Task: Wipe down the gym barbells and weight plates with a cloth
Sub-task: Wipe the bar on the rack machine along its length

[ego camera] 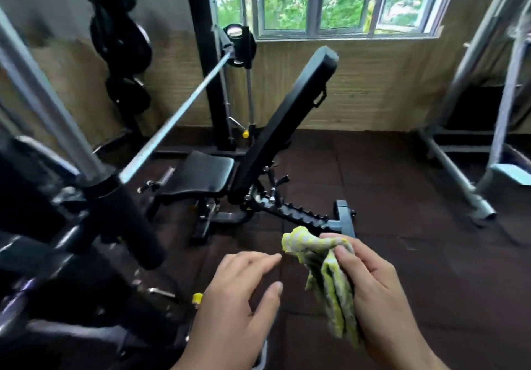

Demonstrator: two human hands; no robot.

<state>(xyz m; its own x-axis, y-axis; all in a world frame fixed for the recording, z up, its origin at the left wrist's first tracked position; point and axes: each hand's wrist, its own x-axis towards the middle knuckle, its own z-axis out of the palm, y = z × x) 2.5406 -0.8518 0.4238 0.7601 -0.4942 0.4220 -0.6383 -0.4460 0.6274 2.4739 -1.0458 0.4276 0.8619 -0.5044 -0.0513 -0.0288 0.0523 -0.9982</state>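
Gym: barbell on rack, adjustable bench, hung weight plates.

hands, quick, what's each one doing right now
Left hand: open, fingers relaxed, holding nothing.
Right hand: fingers gripping the yellow-green cloth.

Shiny metal barbell, soft cloth

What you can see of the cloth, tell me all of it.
The cloth is striped yellow-green and pale grey, soft-looking fabric, crumpled into a bunch. The right hand grips it, fingers curled round its upper part. One end sticks out toward the left hand, which does not touch it; the rest hangs down.
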